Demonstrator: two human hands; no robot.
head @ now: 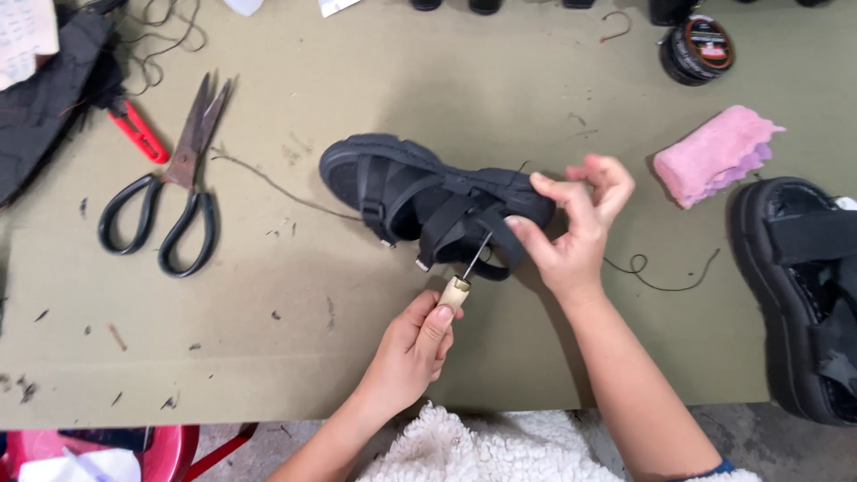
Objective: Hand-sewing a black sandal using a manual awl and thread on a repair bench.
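A black strappy sandal [402,183] lies on its side in the middle of the olive table top [268,339]. My left hand [412,350] grips the wooden handle of an awl [462,281], whose metal tip points up into a heel strap. My right hand [576,228] pinches the sandal's heel strap, and a thin dark thread [661,278] trails to the right of it on the table.
Large black-handled scissors [174,192] lie at the left, beside a red-handled tool [138,132] and dark cloth [45,98]. A folded pink cloth [714,153], a round tin [697,49] and a second black sandal [803,286] sit at the right. The table's front edge runs just below my hands.
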